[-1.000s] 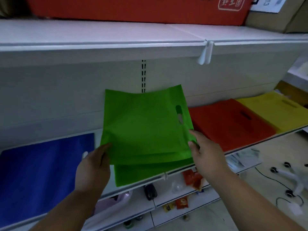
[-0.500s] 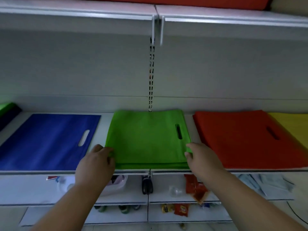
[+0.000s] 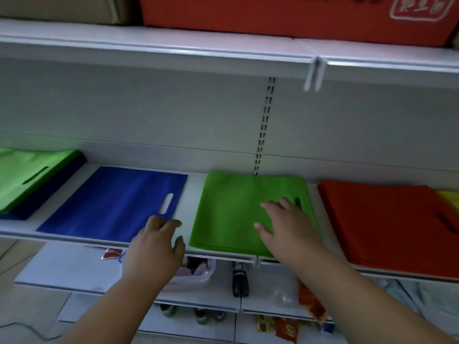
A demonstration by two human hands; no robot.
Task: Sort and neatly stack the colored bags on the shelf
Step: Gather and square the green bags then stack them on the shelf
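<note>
A stack of green bags [image 3: 231,209] lies flat on the white shelf [image 3: 193,184], between a blue bag [image 3: 116,199] and a red stack [image 3: 387,219]. My right hand [image 3: 285,227] rests flat on the green stack's right part, fingers straight, near the handle slot. Over the shelf's front edge, my left hand [image 3: 156,247] hovers between the blue bag and the green stack; its fingers are loosely bent and hold nothing. A yellow bag [image 3: 449,198] peeks out at the far right. At the far left a mixed pile [image 3: 29,177] shows a green bag over a dark blue one.
An upper shelf [image 3: 223,48] carries a red box [image 3: 285,13] and a cardboard box [image 3: 62,6]. Below the bag shelf, lower shelves [image 3: 198,301] hold snack packets, a plastic tub and small items. A slotted upright [image 3: 264,125] runs down the back panel.
The green bag came down onto the green stack. My left hand let go and drew back to the left; my right hand moved onto the top of the stack. The view swung left.
</note>
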